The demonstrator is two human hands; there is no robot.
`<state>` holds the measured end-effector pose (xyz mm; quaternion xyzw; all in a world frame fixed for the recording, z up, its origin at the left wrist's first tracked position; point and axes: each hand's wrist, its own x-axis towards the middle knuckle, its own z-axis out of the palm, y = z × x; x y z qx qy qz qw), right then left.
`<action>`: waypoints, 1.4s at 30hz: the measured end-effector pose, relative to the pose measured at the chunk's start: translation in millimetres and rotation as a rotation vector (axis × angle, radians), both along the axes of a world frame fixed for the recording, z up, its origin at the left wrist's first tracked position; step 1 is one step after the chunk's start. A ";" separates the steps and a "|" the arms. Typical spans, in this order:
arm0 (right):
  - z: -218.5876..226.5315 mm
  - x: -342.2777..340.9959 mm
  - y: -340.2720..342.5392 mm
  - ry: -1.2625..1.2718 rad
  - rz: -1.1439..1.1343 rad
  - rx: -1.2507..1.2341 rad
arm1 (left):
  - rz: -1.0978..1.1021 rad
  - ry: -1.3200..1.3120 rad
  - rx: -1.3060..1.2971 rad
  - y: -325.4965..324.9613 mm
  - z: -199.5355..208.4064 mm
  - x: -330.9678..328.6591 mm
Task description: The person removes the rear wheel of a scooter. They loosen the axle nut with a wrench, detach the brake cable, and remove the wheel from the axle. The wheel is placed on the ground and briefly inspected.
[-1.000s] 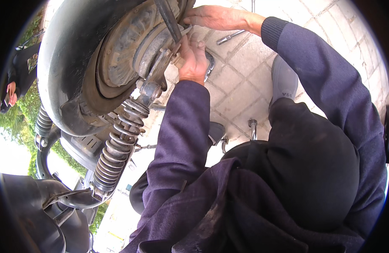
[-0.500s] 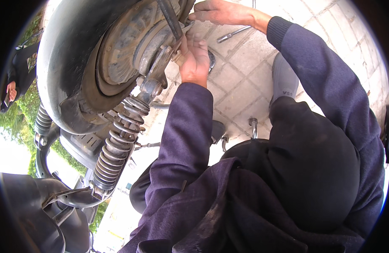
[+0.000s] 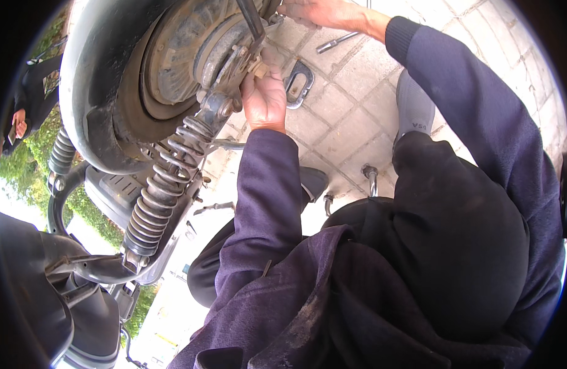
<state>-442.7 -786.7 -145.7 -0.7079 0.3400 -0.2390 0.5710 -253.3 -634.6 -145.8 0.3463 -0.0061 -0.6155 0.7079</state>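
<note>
My left hand (image 3: 266, 98) is palm up beside the rear wheel hub, against a metal bracket (image 3: 234, 69) with a brass-coloured nut (image 3: 257, 67). Its fingers curl in behind the bracket and are partly hidden; what they grip does not show. Farther up, my right hand (image 3: 323, 12) reaches in from the right, fingers bent together at the end of a small metal arm (image 3: 275, 20) by the hub. Whatever is in its fingertips is too small to make out. A dark bar (image 3: 251, 21) slants down to the bracket between the wheel and my hands.
The scooter's tyre (image 3: 87, 92) and coil-spring shock absorber (image 3: 151, 212) stand at left. A grey D-shaped metal piece (image 3: 301, 84) and a socket tool (image 3: 336, 43) lie on the paving (image 3: 351, 117). A chrome rod (image 3: 370, 178) stands near my knee. Another person (image 3: 31, 98) is at far left.
My left hand has drawn nearer and slightly left, its fingers now curled in by the bracket, uncovering the D-shaped metal piece. My right hand has barely shifted. The view has moved a little.
</note>
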 end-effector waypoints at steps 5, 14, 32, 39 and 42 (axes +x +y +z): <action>-14.7 1.7 -6.2 0.098 0.152 -0.702 | 0.055 0.341 -0.039 6.3 8.3 0.5; 14.1 -8.4 -6.6 0.236 0.061 0.157 | 0.147 0.241 -0.033 17.6 2.4 1.4; -15.0 -4.8 0.4 -0.049 0.007 0.230 | 0.177 0.314 -0.029 42.6 0.0 15.6; -25.8 3.2 1.4 0.015 0.025 -0.139 | 0.227 0.355 0.021 38.3 9.0 16.7; -17.2 1.8 9.0 -0.128 -0.040 0.163 | 0.174 0.389 -0.007 44.2 15.0 15.7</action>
